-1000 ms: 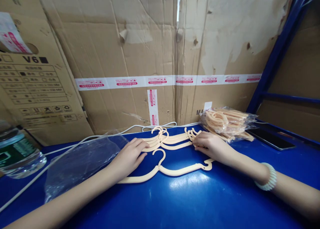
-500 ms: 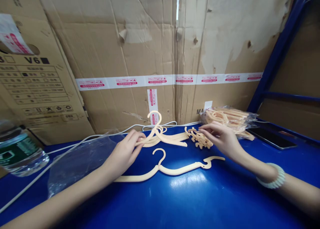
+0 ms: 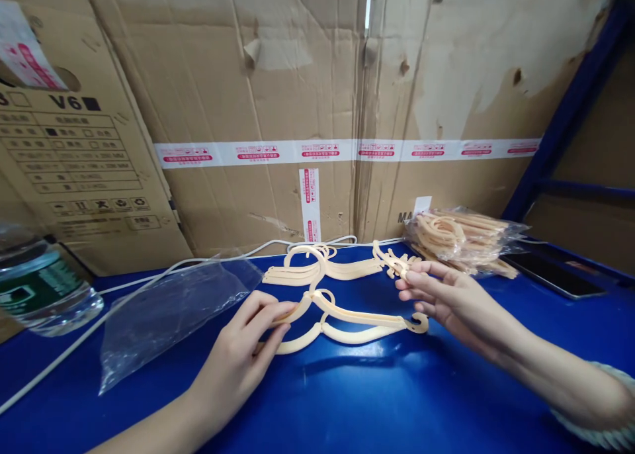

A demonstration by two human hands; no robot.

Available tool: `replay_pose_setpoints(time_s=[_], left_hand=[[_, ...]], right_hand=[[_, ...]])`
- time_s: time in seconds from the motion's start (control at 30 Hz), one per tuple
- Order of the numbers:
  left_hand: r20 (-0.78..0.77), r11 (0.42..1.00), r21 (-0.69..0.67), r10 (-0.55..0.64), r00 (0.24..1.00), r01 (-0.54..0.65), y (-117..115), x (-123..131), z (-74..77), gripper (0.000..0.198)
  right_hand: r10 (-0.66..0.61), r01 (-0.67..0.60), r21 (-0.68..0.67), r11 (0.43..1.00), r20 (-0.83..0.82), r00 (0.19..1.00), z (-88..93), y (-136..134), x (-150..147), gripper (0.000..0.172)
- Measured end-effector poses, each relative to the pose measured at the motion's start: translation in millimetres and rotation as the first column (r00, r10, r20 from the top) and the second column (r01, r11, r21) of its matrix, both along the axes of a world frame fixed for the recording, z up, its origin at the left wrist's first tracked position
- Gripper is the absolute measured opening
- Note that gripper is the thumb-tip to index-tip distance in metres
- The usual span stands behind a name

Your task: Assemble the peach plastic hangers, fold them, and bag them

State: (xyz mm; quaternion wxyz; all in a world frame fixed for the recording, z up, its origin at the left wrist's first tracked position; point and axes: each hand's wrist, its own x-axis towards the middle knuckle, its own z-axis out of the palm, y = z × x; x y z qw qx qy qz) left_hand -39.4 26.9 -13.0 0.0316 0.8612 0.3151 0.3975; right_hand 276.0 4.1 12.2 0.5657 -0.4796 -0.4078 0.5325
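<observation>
My left hand (image 3: 243,348) pinches one arm of a cream plastic clothes hanger (image 3: 360,310), tilted with its hook up. Beneath it a second cream hanger (image 3: 302,340) lies on the blue table, a small curved hook piece (image 3: 421,323) at its right end. My right hand (image 3: 441,295) has thumb and fingers closed on a cream hook piece (image 3: 397,266), partly hidden by the fingertips. More loose hook pieces lie just behind those fingers, mostly covered. Farther back rests a stack of cream hangers (image 3: 350,269).
Clear plastic bags of cream hangers (image 3: 461,239) lie at the back right, beside a dark phone (image 3: 553,274). On the left are a flat plastic bag (image 3: 169,321), a white cable (image 3: 74,348) and a water bottle (image 3: 44,288). Cardboard (image 3: 278,96) stands behind the blue table (image 3: 347,408).
My left hand has brought a hanger from the stack towards me, over the one on the table. My right hand has drawn a hook piece slightly away from the small pile.
</observation>
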Motion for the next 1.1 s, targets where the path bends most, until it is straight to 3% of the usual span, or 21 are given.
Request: replay_pose_setpoints(time_s=[0.13,0.27,0.47,0.63,1.1], left_hand=[[0.04,0.998,-0.059,0.014,0.999,-0.012,-0.5,-1.1,-0.2,0.022],[0.047,0.995,-0.099,0.006,0.999,-0.002,0.3,-1.0,-0.1,0.022],[0.045,0.995,-0.104,-0.007,0.999,0.011,0.8,-0.7,0.4,0.023],[0.018,0.998,-0.063,0.002,1.0,-0.001,0.6,-1.7,-0.4,0.023],[0.002,1.0,0.028,-0.004,1.0,0.004,-4.4,-0.3,1.2,0.026]], right_hand=[[0.043,-0.048,-0.079,0.996,-0.07,0.997,-1.7,2.9,0.7,0.046],[0.143,-0.146,-0.12,0.982,-0.026,0.989,-0.5,6.2,5.1,0.031],[0.281,-0.272,-0.118,0.955,0.065,0.958,-0.7,10.3,11.3,0.028],[0.416,-0.409,-0.17,0.897,0.008,0.909,1.5,8.3,9.8,0.025],[0.505,-0.533,-0.197,0.823,-0.176,0.845,1.0,4.6,7.1,0.022]])
